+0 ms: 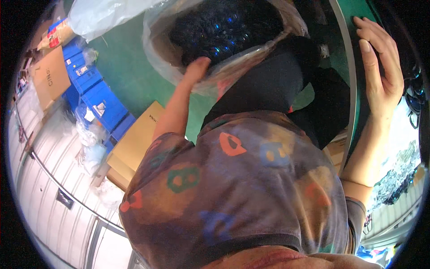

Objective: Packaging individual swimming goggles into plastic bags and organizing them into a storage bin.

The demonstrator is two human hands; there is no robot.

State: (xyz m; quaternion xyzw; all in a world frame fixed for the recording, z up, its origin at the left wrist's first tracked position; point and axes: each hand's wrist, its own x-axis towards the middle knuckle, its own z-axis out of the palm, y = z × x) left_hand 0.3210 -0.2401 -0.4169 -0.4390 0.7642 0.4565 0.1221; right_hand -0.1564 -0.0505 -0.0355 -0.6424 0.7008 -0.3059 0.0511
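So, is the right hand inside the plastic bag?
No, the right hand is at the green table, apart from the plastic bag.

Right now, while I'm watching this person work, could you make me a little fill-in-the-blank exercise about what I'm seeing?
1. The left hand is at the rim of an open plastic bag whose contents are mostly ____ in colour.
2. The right hand lies at the edge of a table, well away from that plastic ____.
3. The blue boxes stand off to the person's ____ side.
4. The floor is coloured ____.

Missing words: black; bag; left; green.
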